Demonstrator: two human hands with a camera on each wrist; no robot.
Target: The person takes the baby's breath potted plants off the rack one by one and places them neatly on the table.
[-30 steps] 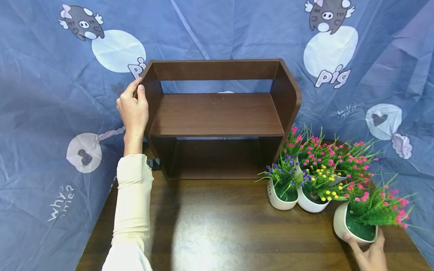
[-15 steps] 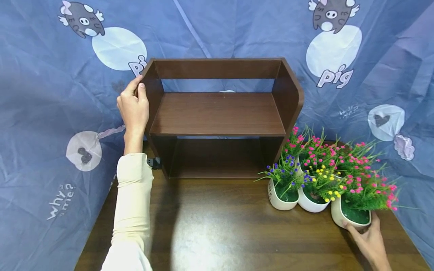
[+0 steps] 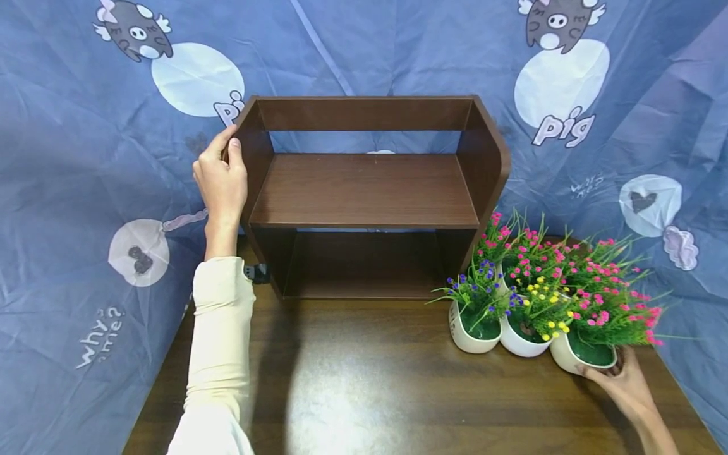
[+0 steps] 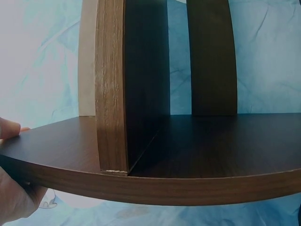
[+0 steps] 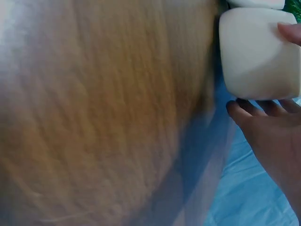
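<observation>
A dark brown two-tier shelf stands at the back of the table. My left hand grips the upper edge of its left side panel; in the left wrist view that panel lies between thumb and fingers. At the right, my right hand holds a white pot of pink artificial flowers, thumb at the front and fingers round the far side. This pot also shows in the right wrist view. It sits beside the white pot with yellow flowers.
A pot with blue flowers stands by the shelf's lower right corner. More pink-flowered plants crowd behind it. A small black object is at the left sleeve. Blue printed cloth hangs behind the wooden table.
My right hand has moved the pink-flowered pot back and slightly left, up against the other pots. The left hand keeps its grip on the shelf panel.
</observation>
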